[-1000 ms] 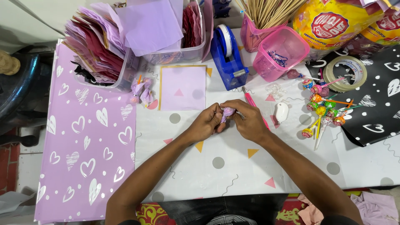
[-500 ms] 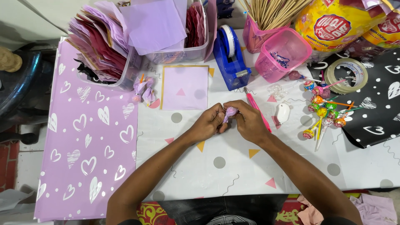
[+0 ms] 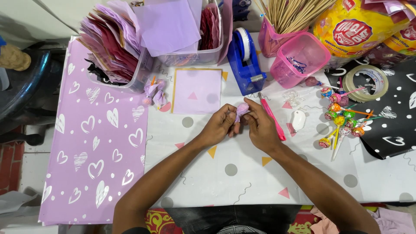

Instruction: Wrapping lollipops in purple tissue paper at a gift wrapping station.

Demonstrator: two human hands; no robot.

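At the far left a dark chair [image 3: 21, 93] is standing on the tiled floor beside the table. A lilac wrapping sheet with white hearts [image 3: 93, 143] is lying over the table's left end, and next to it a white table cover with grey dots and small triangles [image 3: 242, 177] is spreading across the rest. Behind, a clear bin of purple and maroon paper squares [image 3: 117, 52] is sitting near two finished lilac-wrapped pieces [image 3: 155, 92] and a single lilac paper square [image 3: 197, 90].

In the middle, the left hand [image 3: 220, 127] and the right hand [image 3: 260, 126] are meeting just in front of that square. Their fingertips are closing together around a small lilac-wrapped bundle [image 3: 241, 110], pinching it from both sides; it is looking crumpled and rounded, with a pinker tip poking upward, held slightly above the cover.

Further right, a blue tape dispenser [image 3: 245, 58], a pink pen [image 3: 272, 116], a pink tub [image 3: 299, 58], loose coloured lollipops [image 3: 340, 121] and a tape roll [image 3: 366, 82] are lying beside a black patterned sheet [image 3: 392, 125].
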